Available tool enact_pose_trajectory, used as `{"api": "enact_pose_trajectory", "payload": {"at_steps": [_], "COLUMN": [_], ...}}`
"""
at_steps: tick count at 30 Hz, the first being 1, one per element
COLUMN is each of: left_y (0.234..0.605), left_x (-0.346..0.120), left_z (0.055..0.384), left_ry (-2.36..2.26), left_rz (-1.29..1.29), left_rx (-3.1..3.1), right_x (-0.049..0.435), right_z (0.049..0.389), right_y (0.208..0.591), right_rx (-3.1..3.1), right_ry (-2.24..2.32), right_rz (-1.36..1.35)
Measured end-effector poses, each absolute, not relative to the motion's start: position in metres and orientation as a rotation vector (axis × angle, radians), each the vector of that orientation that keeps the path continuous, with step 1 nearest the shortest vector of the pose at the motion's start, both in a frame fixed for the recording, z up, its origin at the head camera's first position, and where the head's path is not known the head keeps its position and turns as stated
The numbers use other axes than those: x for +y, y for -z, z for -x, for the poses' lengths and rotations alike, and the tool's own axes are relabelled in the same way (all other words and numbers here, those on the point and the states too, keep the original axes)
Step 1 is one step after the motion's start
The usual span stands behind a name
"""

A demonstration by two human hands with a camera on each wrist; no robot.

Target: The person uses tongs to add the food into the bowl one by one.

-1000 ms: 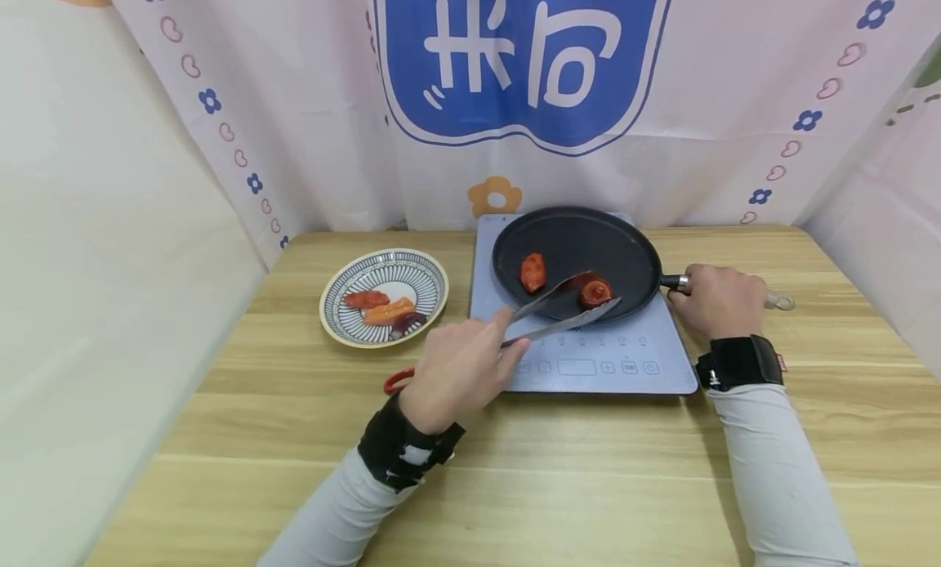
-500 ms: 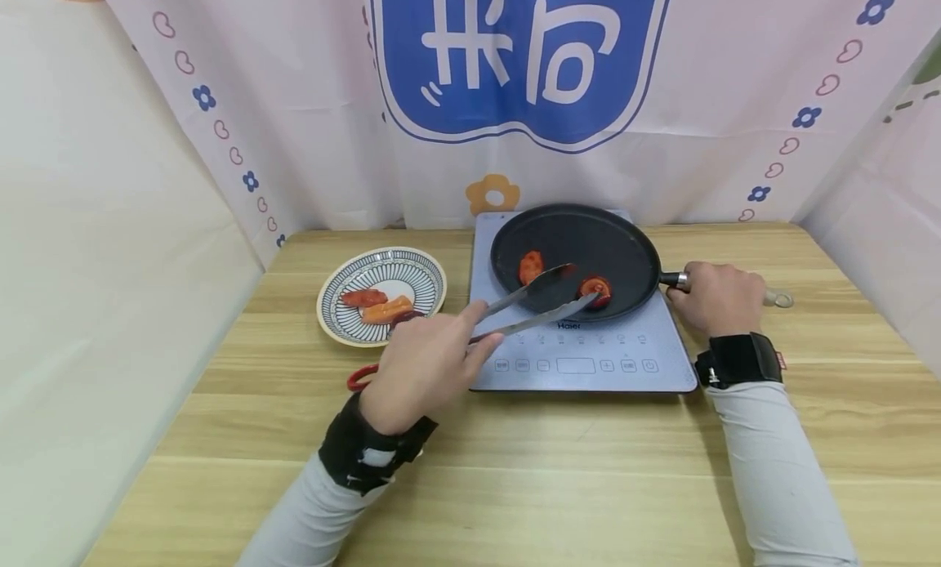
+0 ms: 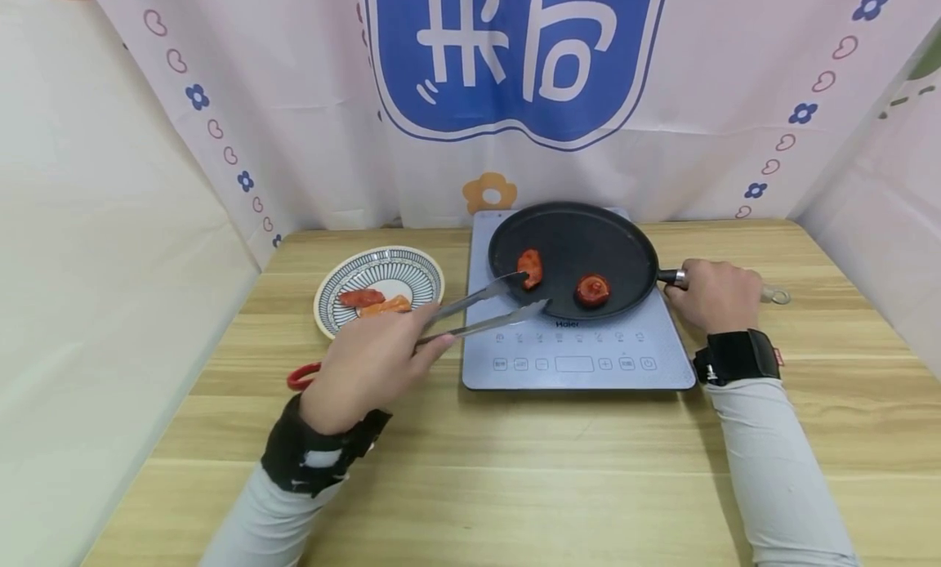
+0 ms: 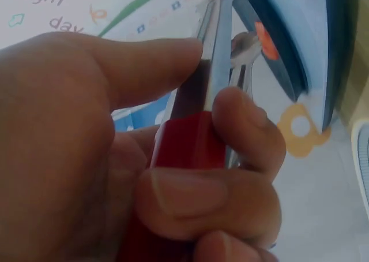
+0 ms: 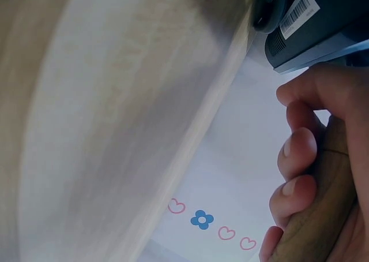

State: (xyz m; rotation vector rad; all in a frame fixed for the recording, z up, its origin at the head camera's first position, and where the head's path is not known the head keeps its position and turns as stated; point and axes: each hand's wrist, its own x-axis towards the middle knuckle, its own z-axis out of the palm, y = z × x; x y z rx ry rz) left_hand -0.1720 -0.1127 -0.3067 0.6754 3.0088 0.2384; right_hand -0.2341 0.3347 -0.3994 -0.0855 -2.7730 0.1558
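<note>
My left hand [image 3: 371,367] curls firmly around red-handled tongs [image 3: 481,326], their arms apart. My right hand [image 3: 716,296] grasps the pan's wooden handle [image 5: 323,198]. Just beyond my left hand, a plate [image 3: 415,273] holds food pieces [image 3: 360,297]. Ahead, between my hands, the black pan [image 3: 581,240] sits on a cooktop [image 3: 588,379], bearing a round red piece [image 3: 592,290] and, at one tong tip, an oblong one [image 3: 529,263].

Head: high at six o'clock, facing twelve, downward
Both wrists: close beside fingers [image 4: 207,201]
All share: curtain [image 3: 720,69]
</note>
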Motion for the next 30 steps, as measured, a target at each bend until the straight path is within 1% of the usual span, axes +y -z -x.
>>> {"api": "enact_pose_trajectory", "payload": {"at_steps": [7,17,30], "left_y": [0.299,0.294,0.284], "left_x": [-0.134,-0.170,-0.223], "left_z": [0.173,0.191,0.203], "left_ry": [-0.258,-0.282,-0.302], "left_rz": [-0.686,-0.680,-0.493], "left_rx": [3.021,2.959,2.861], "right_x": [0.334,0.333,0.333], "right_z": [0.235,0.234,0.233], "right_y": [0.397,0.396,0.396], "right_rx": [-2.789,-2.829,-2.804], "right_ry": [-0.152,-0.145,-0.161], "right_rz": [0.090,0.107,0.100]}}
